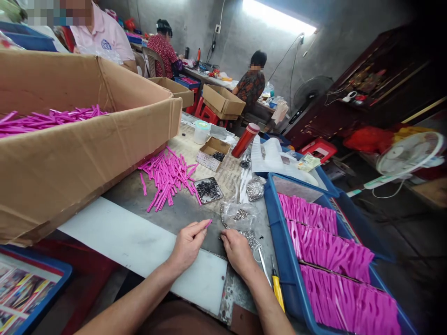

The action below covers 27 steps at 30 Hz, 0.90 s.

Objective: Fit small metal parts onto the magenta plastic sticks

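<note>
left hand (188, 243) grip clamped on pink stick (208, 223); right hand (239, 250) fingertips among metal parts (250, 238), grip state unclear.

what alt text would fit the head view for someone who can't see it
A person's left hand pinches a pink stick over a worktable while the right hand rests beside small metal parts. Loose pink sticks lie ahead, a cardboard box left, a blue crate of pink pieces right.

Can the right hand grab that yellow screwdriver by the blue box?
Probably yes. The right hand rests on the table close beside the yellow-handled screwdriver; only a thin metal tool lies between them, and the blue crate is on the far side. The left hand pinches a pink piece.
</note>
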Each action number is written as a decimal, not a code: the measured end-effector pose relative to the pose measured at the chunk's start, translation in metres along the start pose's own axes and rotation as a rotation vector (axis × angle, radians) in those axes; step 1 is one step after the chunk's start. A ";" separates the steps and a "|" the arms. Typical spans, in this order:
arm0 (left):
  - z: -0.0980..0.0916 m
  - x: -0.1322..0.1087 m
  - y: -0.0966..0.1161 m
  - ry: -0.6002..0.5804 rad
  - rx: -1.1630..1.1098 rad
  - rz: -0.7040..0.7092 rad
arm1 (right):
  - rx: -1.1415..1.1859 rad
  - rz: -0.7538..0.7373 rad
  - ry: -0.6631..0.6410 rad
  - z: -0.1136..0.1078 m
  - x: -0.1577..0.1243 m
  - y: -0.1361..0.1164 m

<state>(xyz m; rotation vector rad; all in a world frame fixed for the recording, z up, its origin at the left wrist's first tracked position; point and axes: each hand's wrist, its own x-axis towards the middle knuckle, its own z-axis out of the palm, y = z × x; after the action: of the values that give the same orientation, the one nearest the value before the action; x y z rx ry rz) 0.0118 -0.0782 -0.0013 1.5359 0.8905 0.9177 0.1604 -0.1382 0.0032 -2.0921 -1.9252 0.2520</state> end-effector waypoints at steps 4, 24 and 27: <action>-0.001 0.000 0.000 -0.004 0.002 0.013 | -0.011 -0.007 -0.034 -0.002 0.000 -0.002; 0.000 0.001 0.000 -0.011 0.007 0.022 | 0.054 -0.042 -0.062 -0.006 -0.001 0.002; 0.000 0.001 0.001 -0.005 0.000 0.022 | 0.033 -0.044 -0.084 -0.007 -0.001 0.000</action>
<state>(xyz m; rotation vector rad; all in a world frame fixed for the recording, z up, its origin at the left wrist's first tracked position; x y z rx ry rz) 0.0119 -0.0775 0.0002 1.5501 0.8711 0.9296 0.1626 -0.1399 0.0102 -2.0462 -1.9980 0.3650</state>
